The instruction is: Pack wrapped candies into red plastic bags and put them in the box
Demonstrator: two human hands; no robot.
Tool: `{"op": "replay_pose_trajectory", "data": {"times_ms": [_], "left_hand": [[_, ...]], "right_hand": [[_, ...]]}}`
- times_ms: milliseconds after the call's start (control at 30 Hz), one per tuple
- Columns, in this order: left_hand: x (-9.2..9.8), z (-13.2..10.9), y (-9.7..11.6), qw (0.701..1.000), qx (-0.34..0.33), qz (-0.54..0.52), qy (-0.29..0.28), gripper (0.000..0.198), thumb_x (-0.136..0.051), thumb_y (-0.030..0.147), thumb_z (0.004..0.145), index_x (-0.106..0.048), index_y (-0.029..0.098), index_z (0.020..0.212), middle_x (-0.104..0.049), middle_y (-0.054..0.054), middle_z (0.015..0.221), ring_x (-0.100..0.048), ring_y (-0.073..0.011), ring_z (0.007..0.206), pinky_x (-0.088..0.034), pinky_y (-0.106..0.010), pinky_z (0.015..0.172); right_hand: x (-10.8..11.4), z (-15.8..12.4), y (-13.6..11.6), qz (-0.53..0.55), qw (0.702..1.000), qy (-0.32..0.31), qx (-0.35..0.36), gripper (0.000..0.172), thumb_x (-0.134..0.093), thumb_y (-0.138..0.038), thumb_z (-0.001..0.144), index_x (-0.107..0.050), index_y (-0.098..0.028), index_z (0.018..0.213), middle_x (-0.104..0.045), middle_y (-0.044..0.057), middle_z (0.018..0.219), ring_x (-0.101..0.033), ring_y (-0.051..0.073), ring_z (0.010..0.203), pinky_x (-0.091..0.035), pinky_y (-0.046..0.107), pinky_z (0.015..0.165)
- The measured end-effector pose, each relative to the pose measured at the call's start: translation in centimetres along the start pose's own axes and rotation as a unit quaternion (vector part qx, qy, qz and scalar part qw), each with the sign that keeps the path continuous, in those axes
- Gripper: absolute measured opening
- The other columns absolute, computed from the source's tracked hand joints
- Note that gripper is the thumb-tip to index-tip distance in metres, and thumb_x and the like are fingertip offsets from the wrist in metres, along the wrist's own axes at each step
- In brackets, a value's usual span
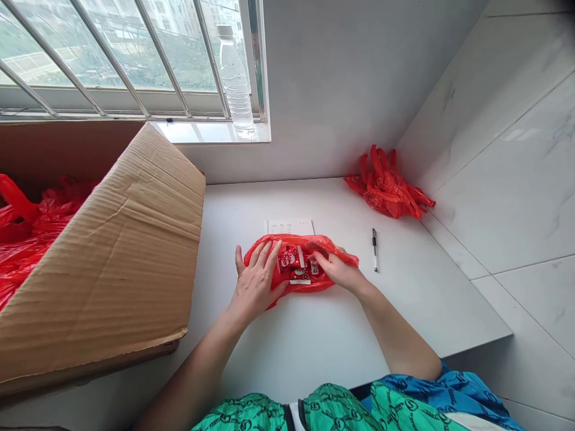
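A red plastic bag (335, 254) lies flat on the white counter (314, 335) in front of me, with red and white packets (296, 263) showing in its mouth. My left hand (256, 281) rests flat on the bag's left side, fingers stretched out. My right hand (336, 269) is at the bag's right side, its fingers curled and reaching in among the packets. Whether they hold a packet or the bag's edge I cannot make out.
A white paper (290, 227) lies just behind the bag and a black pen (374, 248) to its right. More red bags (386, 185) are heaped at the back corner. A large cardboard box (112, 251) holding red bags stands at left. A water bottle (234, 75) stands on the window sill.
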State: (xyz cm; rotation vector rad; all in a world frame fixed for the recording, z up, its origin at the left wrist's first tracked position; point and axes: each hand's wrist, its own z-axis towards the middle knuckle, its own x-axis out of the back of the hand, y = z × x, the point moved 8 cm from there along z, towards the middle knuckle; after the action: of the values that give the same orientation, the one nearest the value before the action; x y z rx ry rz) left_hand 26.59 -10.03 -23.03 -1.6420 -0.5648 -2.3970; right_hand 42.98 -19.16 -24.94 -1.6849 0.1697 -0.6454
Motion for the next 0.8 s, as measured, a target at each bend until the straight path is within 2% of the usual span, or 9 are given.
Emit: {"op": "replay_pose_trajectory", "data": {"times_ms": [67,200,267,367,467,567,667,733,800], "left_hand": [[0.1,0.0,0.3,1.000,-0.013,0.005,-0.004,0.065,-0.062,0.038,0.089,-0.039,0.030,0.149,-0.042,-0.015,0.154,-0.040,-0.0352,0.141,0.004,-0.069,0.117],[0.1,-0.2,0.7,0.999,-0.032,0.008,-0.007,0.048,-0.061,0.037,0.091,-0.053,0.035,0.138,-0.052,-0.009,0.147,-0.044,-0.0352,0.138,0.006,-0.070,0.116],[0.0,-0.1,0.6,0.999,-0.030,0.008,-0.007,0.040,-0.058,0.038,0.093,-0.058,0.033,0.132,-0.058,-0.008,0.141,-0.045,-0.0348,0.138,0.007,-0.071,0.115],[0.0,0.0,0.5,1.000,-0.019,0.014,0.000,0.028,-0.055,0.038,0.095,-0.064,0.031,0.121,-0.059,-0.009,0.140,-0.046,-0.0329,0.137,0.006,-0.070,0.115],[0.3,0.2,0.4,1.000,-0.007,0.023,0.015,0.023,-0.053,0.037,0.097,-0.067,0.027,0.112,-0.053,-0.013,0.145,-0.045,-0.0311,0.138,0.006,-0.069,0.116],[0.6,0.2,0.3,0.999,0.001,0.031,0.023,0.021,-0.052,0.037,0.097,-0.067,0.025,0.105,-0.046,-0.016,0.151,-0.042,-0.0305,0.141,0.005,-0.069,0.116],[0.9,0.2,0.2,0.999,-0.002,0.034,0.029,0.018,-0.053,0.034,0.096,-0.067,0.022,0.095,-0.041,-0.018,0.154,-0.038,-0.0303,0.143,0.004,-0.069,0.116],[1.2,0.2,0.2,0.999,-0.007,0.033,0.035,0.014,-0.054,0.027,0.094,-0.065,0.021,0.089,-0.037,-0.018,0.156,-0.037,-0.0305,0.144,0.004,-0.068,0.117],[1.4,0.2,0.2,0.999,-0.014,0.028,0.042,0.012,-0.054,0.019,0.090,-0.066,0.021,0.091,-0.035,-0.017,0.157,-0.037,-0.0309,0.144,0.002,-0.068,0.117]], "right_hand": [[1.2,-0.1,-0.1,-0.084,0.995,0.043,-0.004,0.020,-0.051,-0.029,0.091,-0.069,-0.032,0.098,-0.071,0.002,0.096,-0.065,0.026,0.095,-0.051,0.046,0.089],[0.6,-0.2,0.2,-0.112,0.993,-0.023,-0.003,0.018,-0.058,-0.027,0.087,-0.067,-0.031,0.102,-0.070,0.003,0.108,-0.063,0.029,0.103,-0.048,0.048,0.092],[-0.1,-0.3,0.2,-0.114,0.992,-0.057,0.007,0.031,-0.061,-0.025,0.084,-0.064,-0.032,0.114,-0.069,0.004,0.114,-0.062,0.029,0.107,-0.047,0.048,0.095],[-0.6,-0.6,0.3,-0.173,0.981,-0.089,0.001,0.051,-0.060,-0.025,0.084,-0.052,-0.029,0.134,-0.062,0.006,0.132,-0.057,0.028,0.121,-0.046,0.047,0.100],[-0.5,-0.8,0.7,-0.251,0.963,-0.095,-0.033,0.055,-0.060,-0.028,0.085,-0.048,-0.026,0.139,-0.057,0.008,0.138,-0.054,0.028,0.127,-0.046,0.044,0.102],[0.2,-0.7,0.0,-0.312,0.949,-0.039,-0.006,0.041,-0.060,-0.030,0.085,-0.059,-0.025,0.126,-0.063,0.008,0.127,-0.057,0.029,0.120,-0.047,0.042,0.100],[1.1,-0.6,-1.4,-0.289,0.955,0.048,0.036,0.018,-0.056,-0.032,0.089,-0.067,-0.025,0.102,-0.070,0.005,0.105,-0.064,0.026,0.102,-0.052,0.039,0.088],[1.7,-0.6,-2.0,-0.239,0.965,0.095,0.051,0.015,-0.055,-0.035,0.091,-0.067,-0.026,0.092,-0.072,0.003,0.093,-0.067,0.024,0.091,-0.054,0.037,0.081],[2.0,-0.6,-2.3,-0.195,0.970,0.127,0.065,0.019,-0.056,-0.041,0.091,-0.066,-0.025,0.087,-0.072,0.002,0.087,-0.068,0.023,0.086,-0.054,0.036,0.079]]}}
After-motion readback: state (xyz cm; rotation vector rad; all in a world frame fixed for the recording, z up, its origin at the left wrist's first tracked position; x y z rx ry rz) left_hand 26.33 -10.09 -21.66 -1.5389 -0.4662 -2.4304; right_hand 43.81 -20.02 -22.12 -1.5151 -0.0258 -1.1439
